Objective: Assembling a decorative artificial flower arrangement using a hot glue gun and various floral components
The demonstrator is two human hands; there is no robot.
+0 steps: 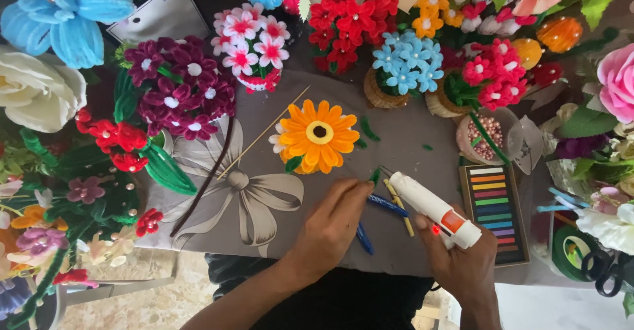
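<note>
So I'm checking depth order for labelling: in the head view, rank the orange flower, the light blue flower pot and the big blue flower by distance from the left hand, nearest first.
1. Orange flower: just above the left hand, mid-table.
2. Light blue flower pot: farther up, to the right.
3. Big blue flower: far top left corner.

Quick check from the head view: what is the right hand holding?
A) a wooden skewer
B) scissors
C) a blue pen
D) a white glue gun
D: the right hand grips a white glue gun, its nozzle aimed at the small green piece pinched by the left hand.
</note>
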